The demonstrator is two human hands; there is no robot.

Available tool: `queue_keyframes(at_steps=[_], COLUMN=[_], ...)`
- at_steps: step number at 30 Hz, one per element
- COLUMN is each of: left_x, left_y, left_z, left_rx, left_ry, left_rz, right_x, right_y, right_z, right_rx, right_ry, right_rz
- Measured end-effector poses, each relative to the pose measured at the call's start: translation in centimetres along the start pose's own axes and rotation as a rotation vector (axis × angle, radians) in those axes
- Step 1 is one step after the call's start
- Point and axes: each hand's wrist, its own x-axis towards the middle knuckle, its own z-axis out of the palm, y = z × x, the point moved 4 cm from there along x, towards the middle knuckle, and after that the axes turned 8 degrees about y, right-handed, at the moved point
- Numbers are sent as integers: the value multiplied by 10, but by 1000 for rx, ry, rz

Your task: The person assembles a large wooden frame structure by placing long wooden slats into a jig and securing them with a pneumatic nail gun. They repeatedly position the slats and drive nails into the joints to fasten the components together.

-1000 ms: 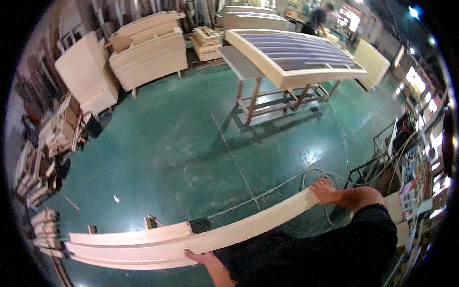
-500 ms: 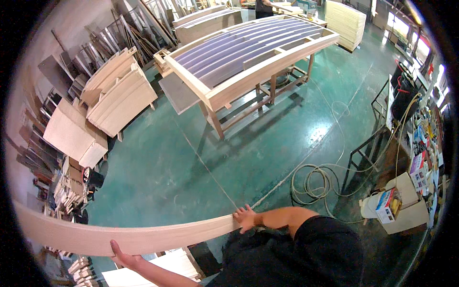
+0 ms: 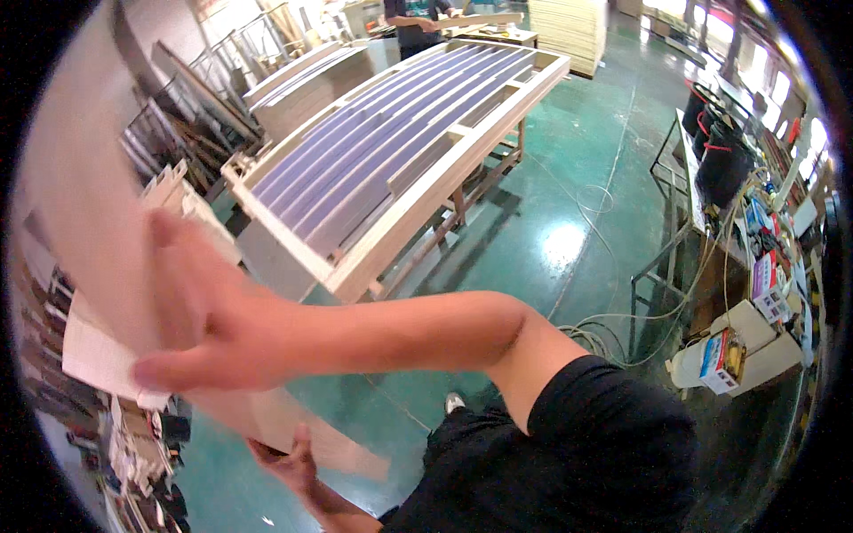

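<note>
A long pale wooden board (image 3: 75, 169) slants from the upper left down to the lower middle, blurred near its upper part. My right hand (image 3: 218, 311), its arm stretched across in front of me, grips the board partway along, with the thumb on one edge and the fingers on the other. Near the lower end, my left hand (image 3: 298, 466) clasps the board's near edge, thumb up. Beyond the board stands a large wooden frame (image 3: 391, 253) with several pale slats over purplish-grey panels, resting on a wooden stand.
Across the floor, a co-worker (image 3: 416, 27) holds a piece of wood behind the frame. A cluttered bench (image 3: 689, 164) with black bags runs along the right, and a hose (image 3: 595, 333) lies below it. Stacked pale boards (image 3: 569, 35) stand at the back.
The board has swung from roughly level to steeply slanted, its far end rising at left. My right hand moved from its right end leftward along it. The view has shifted.
</note>
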Motion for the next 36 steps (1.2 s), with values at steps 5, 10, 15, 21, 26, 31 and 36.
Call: queue_keyframes(at_steps=[5, 10, 15, 21, 26, 31, 36], left_x=[16, 38, 35, 39, 46, 32, 11], left_y=[-15, -59, -48, -31, -38, -56, -71], left_z=[139, 285, 486, 700, 819, 906, 963], left_rx=[295, 516, 933, 1057, 1148, 1084, 1075], left_ry=[-275, -473, -706, -884, -911, -976, -981], left_rz=[99, -11, 310, 332, 443, 407, 377], right_x=[8, -16, -48, -54, -17, -14, -6], right_y=[54, 157, 240, 312, 320, 335, 336], right_z=[-179, -376, -588, -785, -887, -973, -1034], right_rx=[-141, 87, 214, 235, 261, 91, 60], right_ry=[321, 681, 893, 1078, 1146, 1204, 1197], right_rz=[358, 611, 813, 994, 982, 1030, 984])
